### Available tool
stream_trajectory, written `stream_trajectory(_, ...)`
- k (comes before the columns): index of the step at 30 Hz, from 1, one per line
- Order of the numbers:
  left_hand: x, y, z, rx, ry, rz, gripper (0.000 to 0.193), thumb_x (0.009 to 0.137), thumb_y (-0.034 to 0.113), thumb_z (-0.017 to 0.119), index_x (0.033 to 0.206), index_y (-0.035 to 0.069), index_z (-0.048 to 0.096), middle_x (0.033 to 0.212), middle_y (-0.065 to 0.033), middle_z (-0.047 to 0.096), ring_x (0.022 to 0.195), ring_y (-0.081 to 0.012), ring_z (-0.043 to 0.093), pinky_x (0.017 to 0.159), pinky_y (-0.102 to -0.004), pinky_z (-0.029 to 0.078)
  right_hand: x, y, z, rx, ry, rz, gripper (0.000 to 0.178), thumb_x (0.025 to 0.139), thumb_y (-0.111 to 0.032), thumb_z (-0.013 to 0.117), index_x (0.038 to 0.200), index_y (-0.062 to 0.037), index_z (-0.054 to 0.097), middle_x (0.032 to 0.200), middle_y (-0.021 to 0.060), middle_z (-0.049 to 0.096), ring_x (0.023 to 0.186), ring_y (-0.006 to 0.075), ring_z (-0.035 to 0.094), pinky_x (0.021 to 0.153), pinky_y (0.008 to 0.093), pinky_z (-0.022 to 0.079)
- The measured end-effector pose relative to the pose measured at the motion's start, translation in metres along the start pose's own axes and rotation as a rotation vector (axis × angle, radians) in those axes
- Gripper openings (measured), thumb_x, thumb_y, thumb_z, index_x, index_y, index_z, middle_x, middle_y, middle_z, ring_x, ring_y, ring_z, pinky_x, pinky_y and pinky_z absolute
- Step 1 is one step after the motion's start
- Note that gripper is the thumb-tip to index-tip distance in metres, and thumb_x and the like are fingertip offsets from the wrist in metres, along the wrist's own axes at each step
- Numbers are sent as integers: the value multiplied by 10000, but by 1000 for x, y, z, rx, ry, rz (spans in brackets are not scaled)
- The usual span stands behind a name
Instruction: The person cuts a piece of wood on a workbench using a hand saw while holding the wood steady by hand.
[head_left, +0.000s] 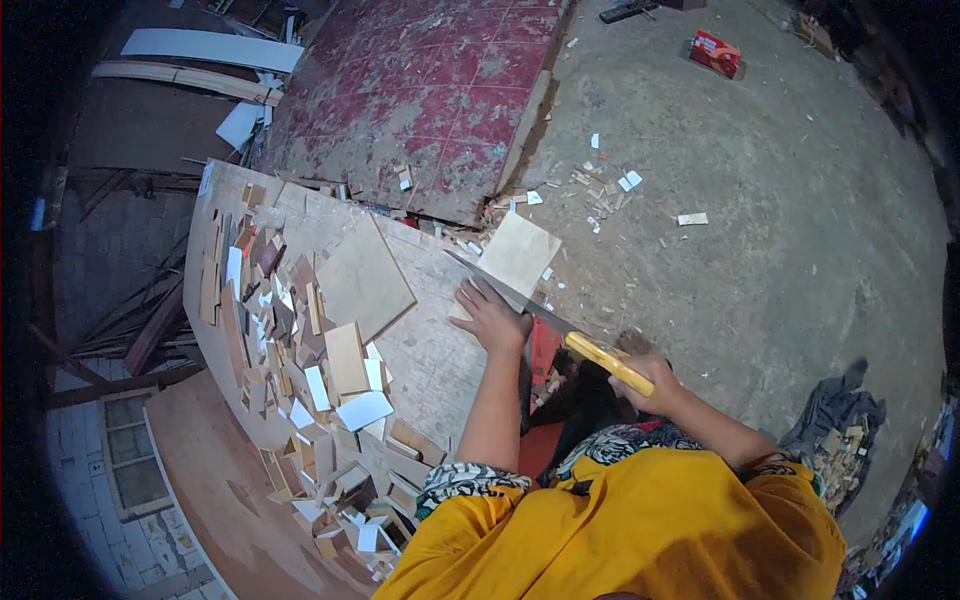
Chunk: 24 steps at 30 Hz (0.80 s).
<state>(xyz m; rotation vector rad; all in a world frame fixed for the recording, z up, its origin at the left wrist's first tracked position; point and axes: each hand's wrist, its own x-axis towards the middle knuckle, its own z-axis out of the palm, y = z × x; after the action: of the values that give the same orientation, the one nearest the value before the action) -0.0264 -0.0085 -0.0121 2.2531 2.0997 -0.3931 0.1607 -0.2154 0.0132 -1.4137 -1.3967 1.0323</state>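
My right hand (647,385) is wrapped round the yellow handle (603,362) of a handsaw. The saw's dark blade (540,311) points up and left, its tip over the worktable. Against the far side of the blade lies a pale square wooden board (520,252), which juts past the table's edge. My left hand (490,316) lies with fingers spread just on the near side of the blade, pressed down at the table's edge. Whether it touches the pale board cannot be made out. Part of the blade is hidden near my left thumb.
On the worktable (435,290) lie a larger plywood panel (362,275) and a heap of wooden and white offcuts (345,440). Scraps litter the concrete floor (760,220). A red box (715,54) lies far right, and a dark cloth (835,410) with wood bits is at right.
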Motion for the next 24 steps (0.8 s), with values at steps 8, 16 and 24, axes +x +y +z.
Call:
stream_trajectory(8, 6, -4, 17, 37, 71, 14, 1199, 626, 567, 798, 1507, -8, 223, 1571, -198, 230, 1481, -385, 149, 1082, -743, 170, 39, 0, 34, -98, 21, -8, 158, 829, -209, 697, 931, -91, 669, 780, 178, 657, 722, 403, 639, 622, 448, 511)
stream_trajectory(16, 6, -8, 28, 59, 32, 22, 1217, 633, 608, 776, 1506, -28, 214, 1575, -221, 209, 1477, -405, 148, 1070, -752, 171, 30, -17, 26, -85, 72, 50, 178, 839, -239, 693, 936, -92, 670, 782, 195, 646, 713, 408, 634, 610, 452, 504)
stream_trajectory(24, 7, -4, 17, 100, -22, 9, 1130, 708, 600, 729, 1506, -22, 226, 1578, -226, 198, 1475, -412, 160, 1080, -739, 171, 28, -12, 24, -65, 51, 44, 173, 854, -240, 684, 916, -80, 665, 806, 200, 644, 726, 421, 624, 630, 455, 502)
